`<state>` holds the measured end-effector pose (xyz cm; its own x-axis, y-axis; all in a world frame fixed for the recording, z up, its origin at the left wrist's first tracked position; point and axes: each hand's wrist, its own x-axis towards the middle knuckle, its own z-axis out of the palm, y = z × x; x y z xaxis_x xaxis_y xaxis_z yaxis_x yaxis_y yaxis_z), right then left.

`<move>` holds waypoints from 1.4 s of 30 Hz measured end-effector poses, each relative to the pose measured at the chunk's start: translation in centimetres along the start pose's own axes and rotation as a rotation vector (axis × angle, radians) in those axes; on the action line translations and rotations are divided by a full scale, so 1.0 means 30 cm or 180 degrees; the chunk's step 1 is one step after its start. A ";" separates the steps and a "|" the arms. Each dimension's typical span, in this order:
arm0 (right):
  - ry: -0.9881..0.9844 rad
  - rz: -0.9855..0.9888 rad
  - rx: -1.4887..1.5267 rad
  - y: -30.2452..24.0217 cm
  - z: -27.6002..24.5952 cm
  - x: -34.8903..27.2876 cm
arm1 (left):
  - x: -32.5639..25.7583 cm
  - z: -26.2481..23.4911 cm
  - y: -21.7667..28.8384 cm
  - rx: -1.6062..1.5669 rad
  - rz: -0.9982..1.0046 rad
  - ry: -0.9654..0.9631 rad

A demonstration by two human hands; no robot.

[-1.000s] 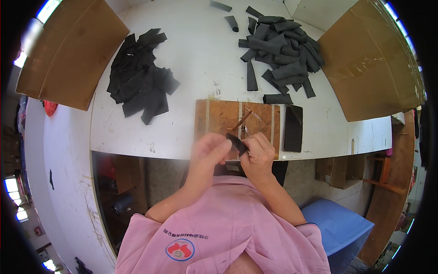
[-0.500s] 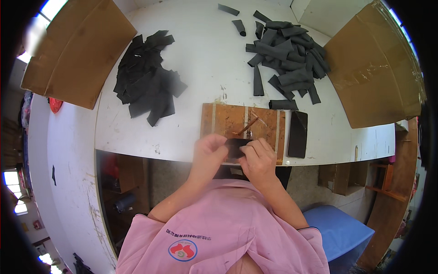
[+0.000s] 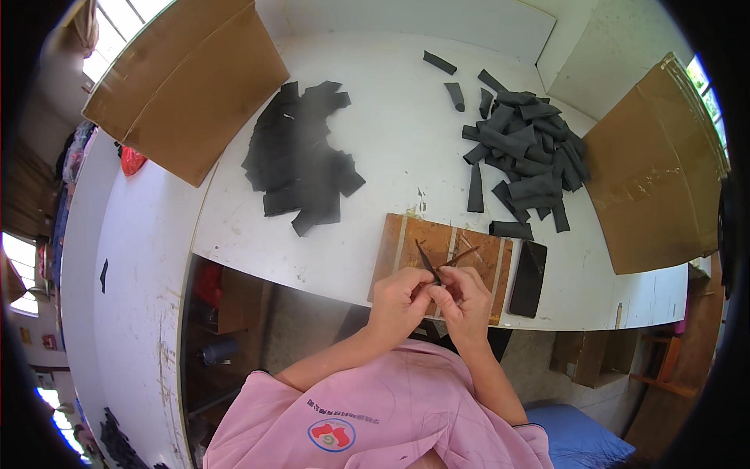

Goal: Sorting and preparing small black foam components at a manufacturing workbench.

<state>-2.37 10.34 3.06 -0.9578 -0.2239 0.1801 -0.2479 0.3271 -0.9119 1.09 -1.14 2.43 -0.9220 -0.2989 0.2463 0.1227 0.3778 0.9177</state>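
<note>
Here, a small dark strip (image 3: 426, 263) gets careful handling

The left hand (image 3: 397, 306) and right hand (image 3: 467, 311) meet by the near side of the wooden board (image 3: 500, 270). The fingers of both pinch the strip's near end; its tip pokes toward 11 o'clock.

From the hands, a thin brown stick (image 3: 467, 253) lies at 1 o'clock, a flat black slab (image 3: 529, 279) near 3. On the worktop (image 3: 391, 141), flat dark pieces (image 3: 297, 172) sit past 10 o'clock, rolled-looking ones (image 3: 535, 148) farther off at 1.

The step looks like working this strip two-handed. The next move seems to need a snug pinch and tiny turns.
</note>
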 end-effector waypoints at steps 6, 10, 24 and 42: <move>0.0000 -0.0548 -0.0460 0.023 0.004 -0.001 | -0.008 0.024 -0.011 0.0438 0.0428 0.0472; 0.0293 -0.0274 -0.0549 0.059 0.042 -0.007 | -0.009 0.037 -0.038 -0.1102 -0.0944 0.0384; -0.1187 0.2132 0.4134 0.053 -0.002 0.003 | 0.038 0.004 -0.023 -0.1527 -0.1013 0.0085; -0.0911 0.1099 0.2209 -0.023 -0.040 -0.039 | 0.091 -0.127 -0.020 -0.2754 -0.1324 -0.1848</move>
<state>-1.25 11.47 3.92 -0.8664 -0.4705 -0.1674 0.2896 -0.2002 -0.9360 -0.11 -5.52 3.73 -0.9545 0.2792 -0.1053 -0.2291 -0.4599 0.8579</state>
